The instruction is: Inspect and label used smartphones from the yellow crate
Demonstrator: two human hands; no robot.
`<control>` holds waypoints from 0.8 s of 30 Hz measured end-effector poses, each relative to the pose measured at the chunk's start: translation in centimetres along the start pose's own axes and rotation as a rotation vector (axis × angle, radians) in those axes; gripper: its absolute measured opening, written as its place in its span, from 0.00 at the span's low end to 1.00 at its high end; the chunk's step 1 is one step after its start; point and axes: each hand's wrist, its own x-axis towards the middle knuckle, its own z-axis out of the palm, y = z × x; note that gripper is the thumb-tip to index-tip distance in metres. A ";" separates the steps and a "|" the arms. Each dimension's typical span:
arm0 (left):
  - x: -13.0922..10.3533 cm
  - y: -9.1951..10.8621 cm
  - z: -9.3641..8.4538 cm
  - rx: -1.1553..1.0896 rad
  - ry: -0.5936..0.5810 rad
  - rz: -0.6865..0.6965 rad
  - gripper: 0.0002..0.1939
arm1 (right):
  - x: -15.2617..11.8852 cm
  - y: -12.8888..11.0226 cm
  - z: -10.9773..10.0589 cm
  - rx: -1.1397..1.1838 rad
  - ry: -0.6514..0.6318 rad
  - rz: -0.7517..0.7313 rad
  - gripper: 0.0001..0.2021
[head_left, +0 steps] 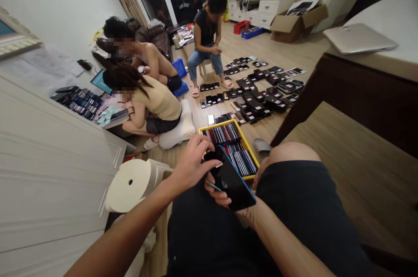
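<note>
A smartphone with a dark screen and blue edge lies tilted over my lap. My right hand holds it from beneath, fingers curled round its left side. A thin teal strip shows between those fingers; I cannot make out what it is. At the phone's upper end, my left hand is closed on it, thumb against a small white label and fingers curled at the top edge. Just beyond, a yellow crate holds many phones standing on edge in two rows.
Phones in rows and stacks cover the floor ahead. Three people sit nearby, two at a low table at left, one on a stool. A white roll stands at left; a table with a laptop is at right.
</note>
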 end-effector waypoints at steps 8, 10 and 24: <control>-0.8 -1.6 0.9 -0.287 -0.029 -0.226 0.16 | 0.3 0.0 0.0 -0.012 -0.038 -0.002 0.09; -0.9 -1.6 1.1 -0.329 -0.026 -0.267 0.16 | 0.4 0.1 -0.3 0.003 -0.050 0.005 0.10; -0.9 -1.0 3.8 -0.580 0.072 -0.474 0.24 | 0.2 0.6 -0.8 -0.029 0.044 -0.046 0.12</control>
